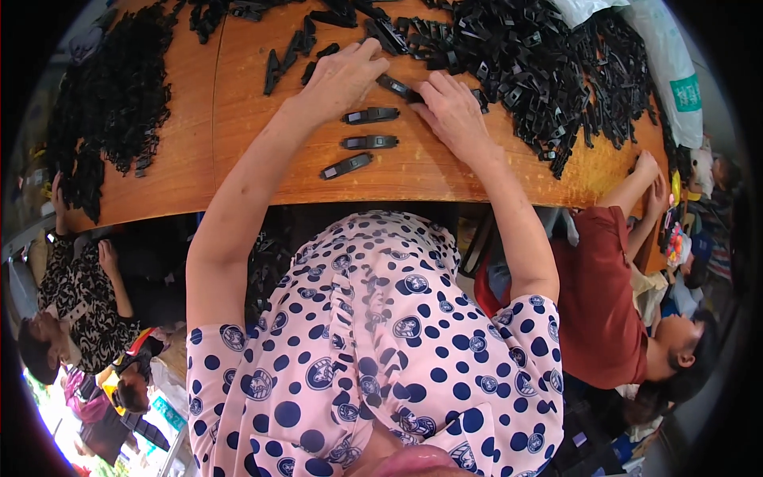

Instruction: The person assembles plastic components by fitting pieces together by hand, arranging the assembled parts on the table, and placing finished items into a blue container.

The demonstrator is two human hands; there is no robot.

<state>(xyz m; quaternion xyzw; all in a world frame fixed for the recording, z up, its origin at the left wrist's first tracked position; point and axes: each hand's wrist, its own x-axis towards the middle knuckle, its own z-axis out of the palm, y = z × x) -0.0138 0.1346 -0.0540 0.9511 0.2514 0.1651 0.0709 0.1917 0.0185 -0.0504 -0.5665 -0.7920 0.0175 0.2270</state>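
Note:
Over the wooden table (262,151), my right hand (455,113) pinches the right end of a small black plastic clip (399,87). My left hand (343,78) is beside the clip's left end, its thumb and fingers apart, the fingertips close to loose black pieces at the far side. Nothing shows in its grasp. Below my hands three similar clips lie in a column: an upper clip (370,115), a middle clip (369,142) and a slightly tilted lower clip (346,165). Each has a pale rectangle near its left end.
A big heap of black clips (548,71) covers the table's far right, with a white plastic bag (664,63) beyond it. Another dark heap (111,95) lies at the left. People sit at both sides; a co-worker's hands (650,179) rest near the right table edge.

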